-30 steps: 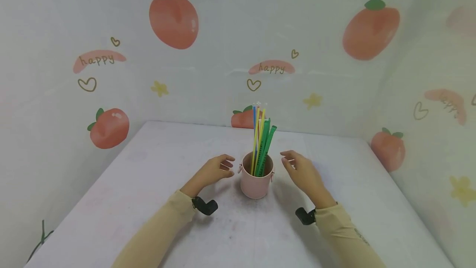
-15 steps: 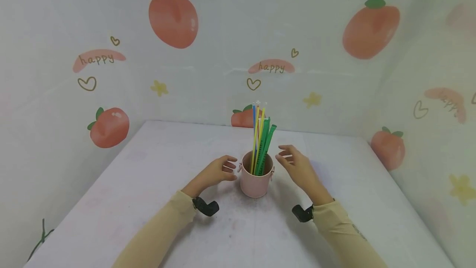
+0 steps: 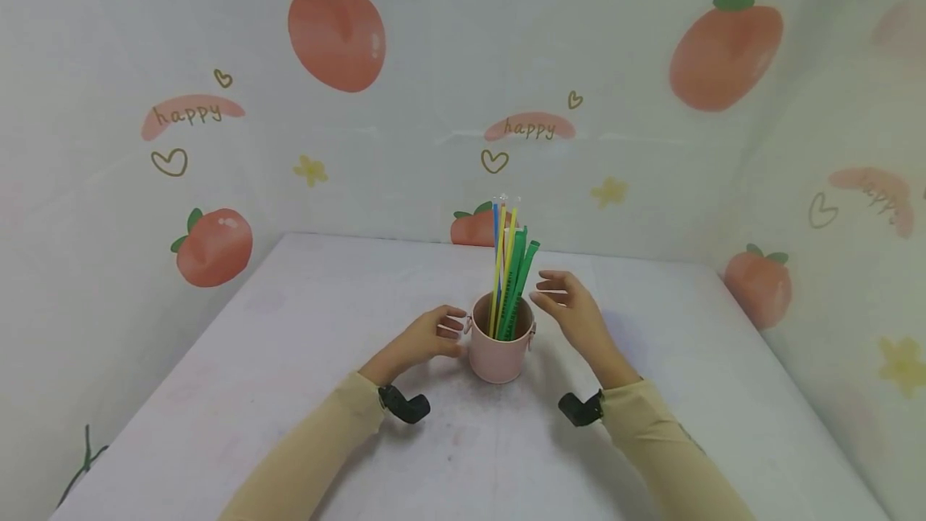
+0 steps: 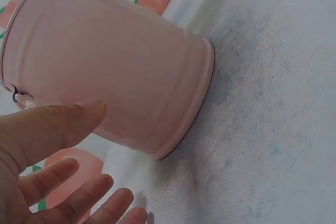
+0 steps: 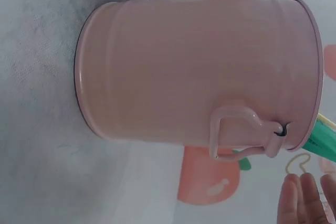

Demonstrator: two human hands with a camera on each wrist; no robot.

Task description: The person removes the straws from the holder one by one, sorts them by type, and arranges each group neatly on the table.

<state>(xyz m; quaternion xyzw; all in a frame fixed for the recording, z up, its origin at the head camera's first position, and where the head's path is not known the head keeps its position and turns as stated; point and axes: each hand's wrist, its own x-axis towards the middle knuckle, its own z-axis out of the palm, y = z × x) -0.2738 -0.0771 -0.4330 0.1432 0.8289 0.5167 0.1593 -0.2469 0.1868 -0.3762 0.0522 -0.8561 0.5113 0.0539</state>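
Note:
A small pink metal bucket (image 3: 496,362) stands upright on the table. Thin yellow and blue sticks with clear tops (image 3: 496,264) rise from it, beside flat green strips with dark print (image 3: 526,276). My left hand (image 3: 425,338) is at the bucket's left side, fingers loosely spread; in the left wrist view the thumb (image 4: 63,124) overlaps the bucket wall. On the right, my right hand (image 3: 577,320) hovers near the rim, its fingers relaxed and holding nothing. The right wrist view shows a looped side handle (image 5: 214,132) on the bucket.
A pale cloth with faint smudges covers the table (image 3: 347,288). Behind it hangs a white backdrop (image 3: 434,38) printed with peaches, hearts and "happy". A dark green cord (image 3: 87,457) lies at the far left edge.
Both hands have moved closer to the bucket: the left slightly rightward, the right leftward and a little farther back. The bucket and its sticks stay put.

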